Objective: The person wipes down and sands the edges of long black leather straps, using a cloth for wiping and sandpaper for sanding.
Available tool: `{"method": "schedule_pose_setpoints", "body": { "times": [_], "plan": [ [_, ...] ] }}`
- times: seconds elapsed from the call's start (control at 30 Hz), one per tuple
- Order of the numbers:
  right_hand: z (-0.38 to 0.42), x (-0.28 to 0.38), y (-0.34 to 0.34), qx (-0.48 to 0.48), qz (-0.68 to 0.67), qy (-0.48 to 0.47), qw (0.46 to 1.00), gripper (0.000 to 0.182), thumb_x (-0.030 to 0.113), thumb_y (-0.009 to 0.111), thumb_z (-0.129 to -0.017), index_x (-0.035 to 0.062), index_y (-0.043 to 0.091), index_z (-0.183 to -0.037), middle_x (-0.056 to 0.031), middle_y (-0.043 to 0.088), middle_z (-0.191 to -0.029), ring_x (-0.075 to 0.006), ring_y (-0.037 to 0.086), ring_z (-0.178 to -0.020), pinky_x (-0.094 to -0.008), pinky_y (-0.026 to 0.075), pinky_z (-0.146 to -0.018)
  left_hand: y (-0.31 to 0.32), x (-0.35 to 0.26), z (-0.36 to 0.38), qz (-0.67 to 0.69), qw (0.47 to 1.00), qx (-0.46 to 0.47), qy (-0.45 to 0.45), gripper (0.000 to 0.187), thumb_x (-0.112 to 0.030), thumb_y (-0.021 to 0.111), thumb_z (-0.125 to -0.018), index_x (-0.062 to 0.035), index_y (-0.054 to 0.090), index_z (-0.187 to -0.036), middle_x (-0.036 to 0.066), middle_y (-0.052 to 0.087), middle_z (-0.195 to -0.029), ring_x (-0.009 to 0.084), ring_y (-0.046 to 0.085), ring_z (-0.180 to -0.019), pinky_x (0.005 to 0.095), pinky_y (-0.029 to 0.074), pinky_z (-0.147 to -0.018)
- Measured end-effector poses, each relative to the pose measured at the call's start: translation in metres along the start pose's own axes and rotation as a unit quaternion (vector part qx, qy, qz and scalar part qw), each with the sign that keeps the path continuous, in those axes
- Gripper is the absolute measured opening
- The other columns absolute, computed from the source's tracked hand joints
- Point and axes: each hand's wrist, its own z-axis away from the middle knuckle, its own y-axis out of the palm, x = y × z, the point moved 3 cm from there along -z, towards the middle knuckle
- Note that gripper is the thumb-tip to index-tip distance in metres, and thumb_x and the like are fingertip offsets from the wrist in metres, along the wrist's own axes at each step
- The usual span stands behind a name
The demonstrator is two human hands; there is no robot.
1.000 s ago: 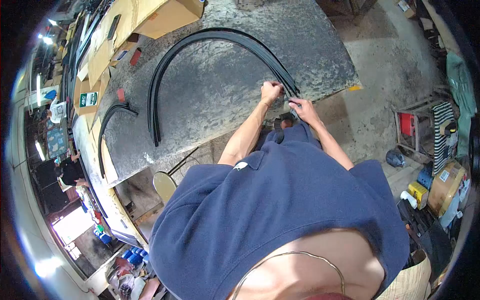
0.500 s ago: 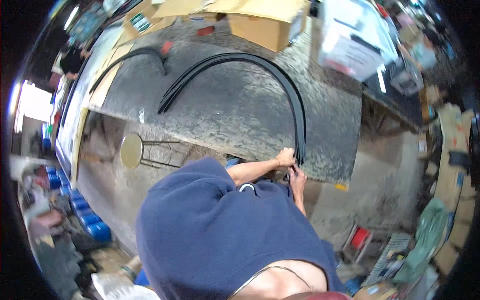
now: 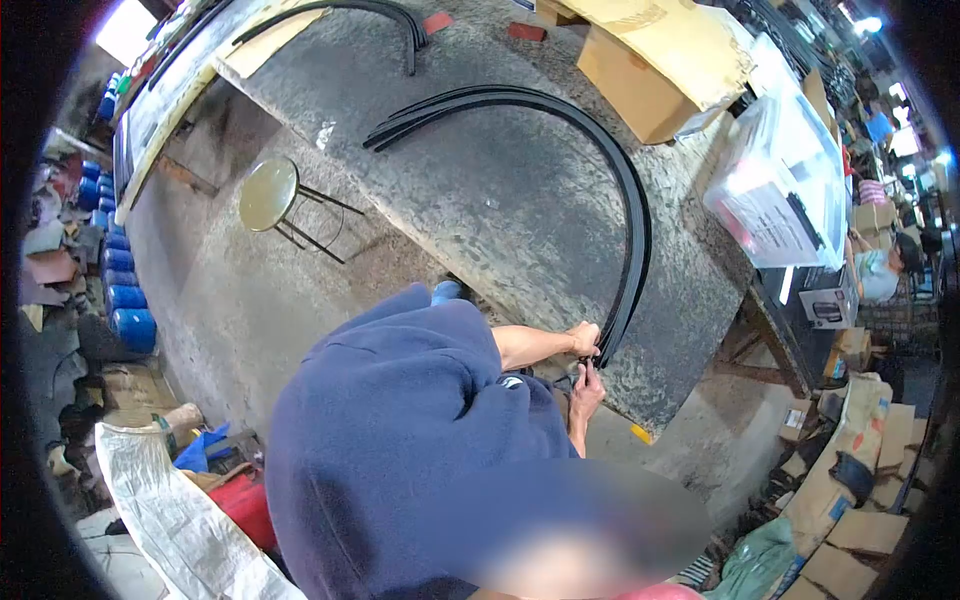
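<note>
A bundle of long black flexible strips (image 3: pixel 632 215) lies in a wide arc on the dark worktable (image 3: pixel 470 215), its near end by my hands at the table's front edge. My left hand (image 3: pixel 585 339) is closed around that near end. Just below it, my right hand (image 3: pixel 588 390) is closed, its thumb and fingers pinched together at the strip tips. Whatever sits between the right fingers is too small to make out. The far ends of the strips fan slightly apart on the tabletop.
More curved black strips (image 3: pixel 385 8) lie at the table's far left. Beyond the arc are a cardboard box (image 3: pixel 635 90) and a clear plastic bin (image 3: pixel 785 185). A round stool (image 3: pixel 268 195) stands left on the floor, near blue drums (image 3: pixel 133 328). Flattened cardboard (image 3: pixel 868 530) lies right.
The head view has swung, so the table and strips appear tilted and shifted. Both hands stay close together at the near end of the strips.
</note>
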Motion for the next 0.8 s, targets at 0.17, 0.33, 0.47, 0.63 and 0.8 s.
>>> {"method": "schedule_pose_setpoints", "body": {
  "times": [0.17,0.33,0.47,0.63,0.8],
  "plan": [
    [-0.003,-0.004,0.001,0.016,0.063,-0.009,0.998,0.024,0.020,0.061,-0.086,0.0061,0.067,-0.105,-0.0197,0.064,-0.087,-0.0353,0.061,-0.074,-0.0409,0.047,-0.064,-0.008,-0.008,0.001,0.026,0.997,0.066,-0.024,0.028,-0.020,0.075,-0.068,0.0000,0.063,-0.084,0.017,0.067,-0.083,0.0287,0.066,-0.083,0.0366,0.052,-0.070],
    [-0.001,0.018,0.002,0.020,0.041,0.030,0.999,0.026,0.019,0.060,-0.086,0.0044,0.065,-0.107,-0.0227,0.061,-0.083,-0.0375,0.059,-0.076,-0.0417,0.045,-0.067,-0.026,0.000,0.006,-0.064,0.983,0.157,0.071,0.026,-0.024,0.065,-0.072,-0.0014,0.065,-0.086,0.019,0.066,-0.085,0.0339,0.063,-0.087,0.0409,0.049,-0.077],
    [-0.001,0.015,0.017,-0.014,0.068,0.031,0.997,0.024,0.016,0.059,-0.086,-0.0020,0.065,-0.101,-0.0225,0.062,-0.083,-0.0384,0.058,-0.076,-0.0427,0.045,-0.067,-0.110,0.033,0.036,-0.037,0.978,0.086,0.186,0.022,-0.021,0.061,-0.070,-0.0049,0.068,-0.083,0.021,0.065,-0.082,0.0347,0.064,-0.080,0.0412,0.052,-0.071],
    [0.003,0.058,0.009,-0.179,0.169,0.093,0.965,0.017,0.007,0.056,-0.083,-0.0026,0.065,-0.095,-0.0236,0.060,-0.081,-0.0413,0.057,-0.078,-0.0452,0.046,-0.070,-0.191,0.041,0.066,-0.067,0.977,0.062,0.195,0.018,-0.015,0.051,-0.077,-0.0028,0.061,-0.087,0.024,0.063,-0.079,0.0433,0.060,-0.078,0.0488,0.049,-0.071],
    [-0.034,0.159,-0.053,-0.341,0.137,0.053,0.929,0.023,-0.001,0.054,-0.080,0.0022,0.064,-0.101,-0.0152,0.058,-0.090,-0.0307,0.058,-0.076,-0.0390,0.048,-0.065,-0.232,-0.110,0.089,-0.061,0.854,0.003,0.516,0.058,-0.012,0.069,-0.070,0.0010,0.045,-0.121,0.021,0.045,-0.127,0.0363,0.039,-0.124,0.0418,0.034,-0.104]
  ]
}}
